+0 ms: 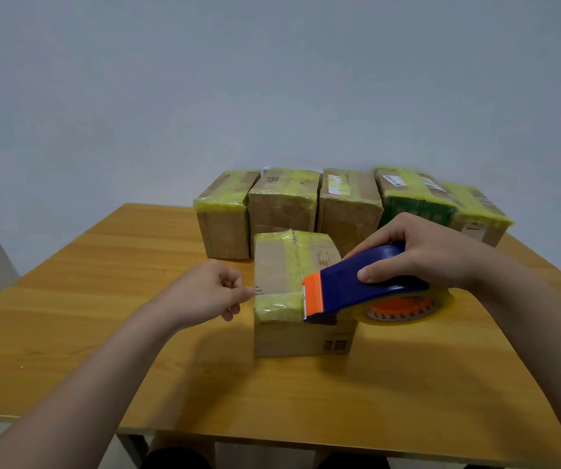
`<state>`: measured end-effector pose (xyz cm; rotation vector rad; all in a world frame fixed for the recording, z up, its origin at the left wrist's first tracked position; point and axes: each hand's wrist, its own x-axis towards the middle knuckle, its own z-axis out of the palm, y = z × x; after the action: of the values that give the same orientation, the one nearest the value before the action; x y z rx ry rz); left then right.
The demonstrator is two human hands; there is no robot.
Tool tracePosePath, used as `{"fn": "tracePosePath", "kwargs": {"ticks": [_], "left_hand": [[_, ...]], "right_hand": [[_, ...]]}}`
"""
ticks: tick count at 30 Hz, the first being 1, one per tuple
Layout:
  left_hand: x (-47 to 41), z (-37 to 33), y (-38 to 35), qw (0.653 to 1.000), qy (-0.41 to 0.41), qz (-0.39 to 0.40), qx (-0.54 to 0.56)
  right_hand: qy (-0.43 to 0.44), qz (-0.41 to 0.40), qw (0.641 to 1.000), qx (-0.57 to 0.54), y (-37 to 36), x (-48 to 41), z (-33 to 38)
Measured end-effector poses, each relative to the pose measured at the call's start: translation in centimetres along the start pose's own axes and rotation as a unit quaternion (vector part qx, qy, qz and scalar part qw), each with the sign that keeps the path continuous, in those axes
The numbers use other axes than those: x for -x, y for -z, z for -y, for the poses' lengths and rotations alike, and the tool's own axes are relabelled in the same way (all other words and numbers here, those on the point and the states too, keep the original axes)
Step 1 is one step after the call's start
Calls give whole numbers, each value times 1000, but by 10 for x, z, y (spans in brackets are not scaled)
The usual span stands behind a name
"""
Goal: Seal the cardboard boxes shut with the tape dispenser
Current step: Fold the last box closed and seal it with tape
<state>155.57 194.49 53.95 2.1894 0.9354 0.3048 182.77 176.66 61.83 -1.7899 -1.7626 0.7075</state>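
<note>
A small cardboard box (282, 265) stands in the middle of the wooden table (103, 299), with yellowish tape along its top seam and across its near top edge. My right hand (421, 252) grips a blue tape dispenser (357, 282) with an orange blade end and a clear tape roll (404, 308). The blade end rests on the box's near top edge. My left hand (211, 289) is at the box's left side; its thumb and forefinger touch the taped left corner, the other fingers curled.
Several taped cardboard boxes (286, 201) stand in a row at the back of the table, against a pale wall. One box (414, 201) among them is green. The table's near edge lies just in front of my legs.
</note>
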Motion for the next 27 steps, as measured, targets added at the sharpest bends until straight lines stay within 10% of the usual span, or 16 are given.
{"fn": "tracePosePath", "kwargs": {"ticks": [6, 13, 27], "left_hand": [[1, -32, -26, 964, -177, -193, -52], [-14, -13, -58, 981, -113, -46, -153], [-20, -1, -51, 968, -143, -17, -207]], "right_hand": [[0, 6, 1000, -9, 0, 0, -5], [4, 28, 999, -33, 4, 5, -12], [-16, -8, 998, -55, 23, 39, -52]]}}
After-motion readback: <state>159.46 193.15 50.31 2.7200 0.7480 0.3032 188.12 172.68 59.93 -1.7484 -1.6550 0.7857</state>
